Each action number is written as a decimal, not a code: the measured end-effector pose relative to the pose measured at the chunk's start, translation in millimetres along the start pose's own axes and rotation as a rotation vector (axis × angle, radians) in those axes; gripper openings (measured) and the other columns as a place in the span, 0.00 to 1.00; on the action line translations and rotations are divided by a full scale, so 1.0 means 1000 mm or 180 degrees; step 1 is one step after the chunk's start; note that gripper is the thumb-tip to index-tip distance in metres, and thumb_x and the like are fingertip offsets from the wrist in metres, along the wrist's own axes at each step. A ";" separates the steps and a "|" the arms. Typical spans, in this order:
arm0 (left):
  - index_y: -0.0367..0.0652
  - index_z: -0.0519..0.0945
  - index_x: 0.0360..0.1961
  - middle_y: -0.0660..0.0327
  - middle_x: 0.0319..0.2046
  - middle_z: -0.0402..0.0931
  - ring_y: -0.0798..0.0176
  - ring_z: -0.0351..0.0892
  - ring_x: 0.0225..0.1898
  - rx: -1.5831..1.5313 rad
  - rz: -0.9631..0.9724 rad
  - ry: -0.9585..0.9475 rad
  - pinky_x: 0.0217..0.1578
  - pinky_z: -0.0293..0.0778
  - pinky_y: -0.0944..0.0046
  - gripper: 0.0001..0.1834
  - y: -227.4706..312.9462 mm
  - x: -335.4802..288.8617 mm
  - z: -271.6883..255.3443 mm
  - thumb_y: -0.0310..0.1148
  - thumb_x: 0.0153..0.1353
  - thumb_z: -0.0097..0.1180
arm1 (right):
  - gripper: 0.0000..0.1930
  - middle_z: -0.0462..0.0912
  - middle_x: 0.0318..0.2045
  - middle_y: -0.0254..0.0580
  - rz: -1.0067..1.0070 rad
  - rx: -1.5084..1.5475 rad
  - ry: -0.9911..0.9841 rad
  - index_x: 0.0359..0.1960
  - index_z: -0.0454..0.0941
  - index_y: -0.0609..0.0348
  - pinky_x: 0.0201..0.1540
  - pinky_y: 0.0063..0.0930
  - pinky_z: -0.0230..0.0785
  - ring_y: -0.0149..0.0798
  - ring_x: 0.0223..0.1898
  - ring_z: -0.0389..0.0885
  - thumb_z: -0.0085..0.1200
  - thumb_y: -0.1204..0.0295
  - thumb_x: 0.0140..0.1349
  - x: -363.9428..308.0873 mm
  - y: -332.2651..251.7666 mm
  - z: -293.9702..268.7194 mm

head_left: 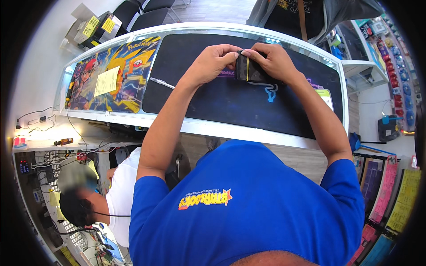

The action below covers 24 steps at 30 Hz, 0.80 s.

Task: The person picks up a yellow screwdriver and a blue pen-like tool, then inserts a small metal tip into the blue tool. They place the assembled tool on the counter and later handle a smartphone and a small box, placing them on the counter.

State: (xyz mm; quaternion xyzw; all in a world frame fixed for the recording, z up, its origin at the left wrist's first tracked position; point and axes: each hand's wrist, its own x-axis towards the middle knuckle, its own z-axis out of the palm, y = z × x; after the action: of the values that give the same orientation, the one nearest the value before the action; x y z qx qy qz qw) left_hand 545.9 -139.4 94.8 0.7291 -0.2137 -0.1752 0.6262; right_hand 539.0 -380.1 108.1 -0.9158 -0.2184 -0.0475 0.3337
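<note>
A flat black slab (254, 72), phone-like in shape, is held over the dark mat (186, 99) on the counter. A thin yellow rubber band (247, 68) runs lengthwise across it. My left hand (217, 62) pinches the far left corner between thumb and fingers. From the other side my right hand (271, 60) grips the far edge, its thumb close to the left one. The two hands nearly meet there, and their fingertips partly cover that edge. A silver-white pen (162, 83) lies on the mat to the left of my left forearm.
A colourful cartoon mat (128, 66) with a yellow paper note (107, 82) covers the counter's left end. Beside my right forearm sits a green-and-white card or box (326, 98). One person (299, 20) stands across the counter; another in white (122, 195) works at a lower-left bench.
</note>
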 end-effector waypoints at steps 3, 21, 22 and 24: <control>0.34 0.83 0.57 0.62 0.42 0.84 0.71 0.80 0.41 0.0041 0.0043 -0.0026 0.50 0.77 0.68 0.19 -0.002 0.009 0.004 0.36 0.74 0.54 | 0.22 0.87 0.28 0.46 0.0005 0.0154 -0.0048 0.42 0.88 0.60 0.34 0.32 0.72 0.39 0.26 0.81 0.60 0.50 0.72 0.003 0.011 -0.002; 0.41 0.79 0.46 0.69 0.29 0.78 0.76 0.76 0.27 -0.0578 -0.0387 -0.0160 0.31 0.75 0.73 0.11 -0.029 0.048 -0.006 0.36 0.72 0.51 | 0.44 0.79 0.54 0.47 -0.1419 -0.0137 0.0523 0.61 0.73 0.58 0.61 0.43 0.71 0.50 0.57 0.78 0.80 0.51 0.45 -0.001 0.003 -0.007; 0.41 0.79 0.46 0.69 0.29 0.78 0.76 0.76 0.27 -0.0547 -0.0424 -0.0118 0.31 0.75 0.73 0.11 -0.027 0.047 -0.007 0.36 0.72 0.51 | 0.43 0.79 0.53 0.47 -0.1436 -0.0044 0.0552 0.61 0.74 0.57 0.60 0.42 0.72 0.49 0.56 0.79 0.80 0.53 0.44 -0.004 0.001 -0.010; 0.39 0.82 0.47 0.69 0.28 0.76 0.77 0.74 0.26 -0.0154 -0.0454 0.0122 0.30 0.72 0.73 0.14 -0.024 0.045 -0.011 0.37 0.70 0.52 | 0.40 0.76 0.44 0.40 -0.1168 0.1062 0.0698 0.63 0.72 0.57 0.47 0.31 0.73 0.36 0.42 0.78 0.76 0.62 0.48 -0.007 0.011 -0.016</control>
State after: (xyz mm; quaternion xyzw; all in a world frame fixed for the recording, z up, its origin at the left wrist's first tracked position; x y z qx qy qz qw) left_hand 592.1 -150.9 72.9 0.7303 -0.1449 -0.2104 0.6335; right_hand 538.1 -400.3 112.9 -0.7827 -0.3480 -0.1695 0.4874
